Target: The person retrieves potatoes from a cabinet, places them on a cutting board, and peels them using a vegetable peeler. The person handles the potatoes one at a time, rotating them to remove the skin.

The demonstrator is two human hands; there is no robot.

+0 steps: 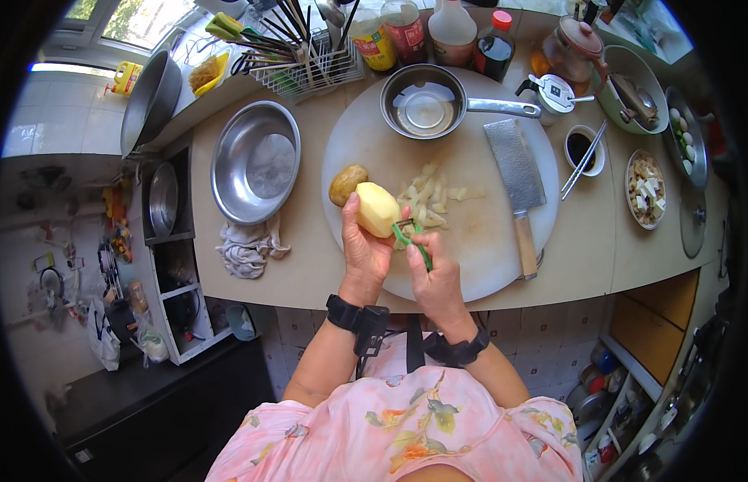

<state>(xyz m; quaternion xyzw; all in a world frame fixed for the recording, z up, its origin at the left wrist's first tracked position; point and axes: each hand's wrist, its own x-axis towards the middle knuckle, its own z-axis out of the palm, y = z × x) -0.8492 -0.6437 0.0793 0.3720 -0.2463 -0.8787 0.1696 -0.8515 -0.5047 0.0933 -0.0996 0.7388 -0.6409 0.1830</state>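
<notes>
A peeled potato (377, 209) sits in my left hand (366, 256), above the round white cutting board (476, 265). My right hand (437, 280) grips a green-handled peeler (418, 242), its blade close by the potato's right end. Behind the peeled one lies an unpeeled potato (348, 184) on the board's left side. Potato peelings (427, 196) are heaped near the board's middle. On the board's right part rests a cleaver (516, 172) with a wooden handle. A steel saucepan (423, 101) with clear liquid stands at the board's back, handle pointing right.
Left of the board are a metal basin (256, 162) and a crumpled cloth (251, 250). Bottles (403, 36) and a chopstick rack (313, 66) line the back. To the right stand a bowl of dark sauce (598, 161) with chopsticks, a glass teapot (564, 51) and a dish of diced food (645, 208).
</notes>
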